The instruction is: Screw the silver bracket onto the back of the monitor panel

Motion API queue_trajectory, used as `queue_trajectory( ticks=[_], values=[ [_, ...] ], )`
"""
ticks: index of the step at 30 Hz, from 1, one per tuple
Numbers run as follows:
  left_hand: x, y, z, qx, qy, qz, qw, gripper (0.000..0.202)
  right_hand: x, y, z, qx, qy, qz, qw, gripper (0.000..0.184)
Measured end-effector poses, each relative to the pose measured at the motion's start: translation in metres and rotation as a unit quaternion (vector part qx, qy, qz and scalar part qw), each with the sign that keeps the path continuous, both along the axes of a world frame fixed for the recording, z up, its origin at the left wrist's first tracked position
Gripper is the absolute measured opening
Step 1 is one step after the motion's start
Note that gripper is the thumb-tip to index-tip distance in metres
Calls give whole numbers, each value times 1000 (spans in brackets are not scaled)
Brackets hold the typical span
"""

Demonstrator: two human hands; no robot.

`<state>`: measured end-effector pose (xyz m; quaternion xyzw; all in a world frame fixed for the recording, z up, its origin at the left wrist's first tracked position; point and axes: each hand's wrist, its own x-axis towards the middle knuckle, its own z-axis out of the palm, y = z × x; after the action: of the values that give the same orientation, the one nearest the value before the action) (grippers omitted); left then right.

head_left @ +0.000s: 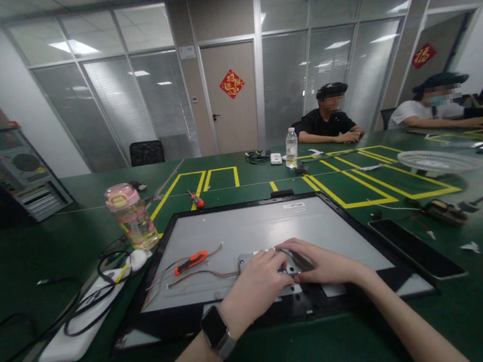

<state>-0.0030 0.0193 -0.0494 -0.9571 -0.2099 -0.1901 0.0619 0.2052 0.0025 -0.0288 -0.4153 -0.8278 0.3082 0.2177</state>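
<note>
Green table point(294, 357) shows nearest, between two bare forearms; on it lies the panel point(249, 229), grey back up, inside a black frame. The work looks partway along: the back is exposed and the plate point(245, 259) sits near its closest edge, under the hands. Whether the plate is fastened is hidden, so the handling of it seems unfinished.

The left hand point(256, 280), below a watch point(215, 327), has its fingers bent and close together, touching the plate from above; I cannot tell whether they pinch anything. The right hand point(326, 260) keeps thumb and forefinger moderately apart, tips at the plate's right part; a firm hold cannot be confirmed either.

Wires point(208, 273) run left from the plate, and one end nearby looks unplugged. An orange screwdriver point(191, 262) lies beside them, in neither hand. Right of the panel is a dark slab point(417, 247); left, a white strip point(65, 343) and a pink-lidded cup point(129, 215). Farther off stand a clear bottle point(290, 148) and, beyond, seated people point(327, 123).
</note>
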Motion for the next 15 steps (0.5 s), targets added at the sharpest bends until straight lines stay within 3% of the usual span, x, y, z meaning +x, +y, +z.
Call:
queue_trajectory(
  ticks=[6, 12, 15],
  values=[
    [-1, 1, -2, -42, -21, 4, 999, 4, 1, 1, 0, 4, -2, 2, 1000, 64],
    [-14, -5, 18, -183, -116, -2, 976, 11, 0, -1, -1, 4, -5, 0, 1000, 64],
    [-17, -7, 25, -217, -156, 17, 964, 11, 0, -1, -1, 3, -6, -5, 1000, 64]
  ],
)
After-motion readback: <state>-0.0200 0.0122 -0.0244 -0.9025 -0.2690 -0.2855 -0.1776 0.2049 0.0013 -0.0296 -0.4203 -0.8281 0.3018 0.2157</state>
